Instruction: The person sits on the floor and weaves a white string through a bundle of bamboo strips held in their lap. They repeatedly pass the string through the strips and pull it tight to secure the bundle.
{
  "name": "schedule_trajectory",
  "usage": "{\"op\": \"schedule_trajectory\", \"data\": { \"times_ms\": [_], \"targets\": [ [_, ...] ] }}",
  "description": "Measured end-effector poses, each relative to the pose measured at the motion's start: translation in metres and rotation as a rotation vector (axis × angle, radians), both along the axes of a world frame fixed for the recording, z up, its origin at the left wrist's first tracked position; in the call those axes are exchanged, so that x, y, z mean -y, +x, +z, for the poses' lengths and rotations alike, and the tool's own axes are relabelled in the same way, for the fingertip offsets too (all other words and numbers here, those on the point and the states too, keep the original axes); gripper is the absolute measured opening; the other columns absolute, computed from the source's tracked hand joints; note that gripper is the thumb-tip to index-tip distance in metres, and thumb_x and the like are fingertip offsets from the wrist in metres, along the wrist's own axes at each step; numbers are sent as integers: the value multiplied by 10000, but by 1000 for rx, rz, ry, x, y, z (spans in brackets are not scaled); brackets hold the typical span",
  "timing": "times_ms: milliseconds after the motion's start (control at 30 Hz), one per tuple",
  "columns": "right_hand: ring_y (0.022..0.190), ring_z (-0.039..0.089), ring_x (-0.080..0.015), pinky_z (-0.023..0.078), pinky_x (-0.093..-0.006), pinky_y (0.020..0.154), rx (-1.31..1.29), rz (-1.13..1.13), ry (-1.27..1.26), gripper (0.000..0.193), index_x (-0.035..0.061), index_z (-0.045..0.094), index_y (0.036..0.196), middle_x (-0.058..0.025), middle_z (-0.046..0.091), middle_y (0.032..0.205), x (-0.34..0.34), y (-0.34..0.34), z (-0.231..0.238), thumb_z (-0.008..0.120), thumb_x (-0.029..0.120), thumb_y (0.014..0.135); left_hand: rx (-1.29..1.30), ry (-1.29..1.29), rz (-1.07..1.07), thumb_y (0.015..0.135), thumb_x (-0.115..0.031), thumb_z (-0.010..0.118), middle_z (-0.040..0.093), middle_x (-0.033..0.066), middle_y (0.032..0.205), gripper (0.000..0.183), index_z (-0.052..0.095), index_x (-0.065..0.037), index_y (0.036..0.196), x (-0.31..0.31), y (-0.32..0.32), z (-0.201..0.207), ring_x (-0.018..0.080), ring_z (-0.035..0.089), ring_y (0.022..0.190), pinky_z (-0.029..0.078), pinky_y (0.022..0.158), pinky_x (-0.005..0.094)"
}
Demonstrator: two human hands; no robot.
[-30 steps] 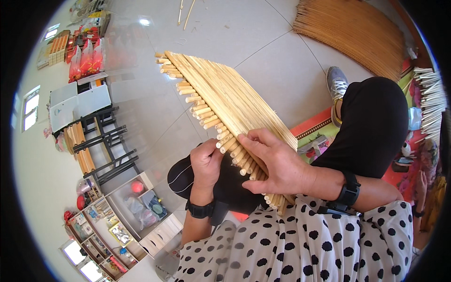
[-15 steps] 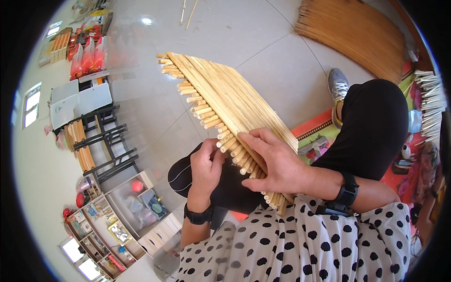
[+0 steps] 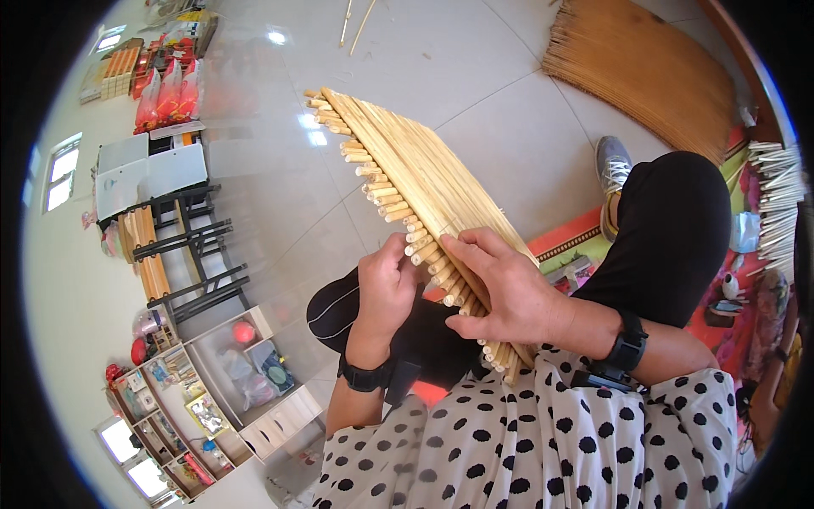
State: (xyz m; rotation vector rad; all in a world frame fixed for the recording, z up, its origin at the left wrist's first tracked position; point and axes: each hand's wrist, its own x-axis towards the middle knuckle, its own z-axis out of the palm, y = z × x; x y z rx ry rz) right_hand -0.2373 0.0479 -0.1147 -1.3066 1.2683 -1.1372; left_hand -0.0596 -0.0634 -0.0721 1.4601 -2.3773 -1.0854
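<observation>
Pale yellow bamboo sticks (image 3: 424, 195); white blouse (image 3: 543, 441) with black polka dots; black trousers (image 3: 670, 229); grey shoe (image 3: 612, 165) (at two o'clock); brown stick mat (image 3: 644, 68).

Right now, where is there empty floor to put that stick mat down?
Bare tiles lie between the held stick mat and the brown mat. More lie between it and the black rack. The red rug by the knee is cluttered.
</observation>
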Motion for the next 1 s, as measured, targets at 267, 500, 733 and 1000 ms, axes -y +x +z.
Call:
{"op": "schedule_trajectory", "data": {
  "times_ms": [267,500,733,1000],
  "targets": [
    [1119,575,-352,504,-392,945,9,-22,30,907,-39,410,1448,-202,494,1277,2,4,2,810,278,698,77,-67,77,878,87,557,687,99,763,162,584,40,1031,-13,-1,1,121,648,684,510,632,287],
    [1121,570,-358,502,-398,944,-24,-21,4,900,-43,409,1448,-206,489,1275,2,5,-2,795,286,705,160,-120,26,890,77,556,709,193,830,156,561,35,1040,-16,-13,8,276,730,747,531,660,352],
    [1143,554,-382,490,-401,970,-7,-16,-36,894,-63,403,1448,-235,479,1287,2,4,-4,778,292,719,13,132,310,863,154,514,695,105,865,210,556,14,1014,-16,-23,8,184,680,743,532,678,317],
    [1140,564,-387,491,-403,973,2,-1,-17,903,-67,399,1454,-241,482,1297,1,2,-3,779,301,721,-129,189,361,836,198,432,600,87,971,372,436,-28,1131,-16,-30,7,121,606,872,508,738,262]
  ]
}}
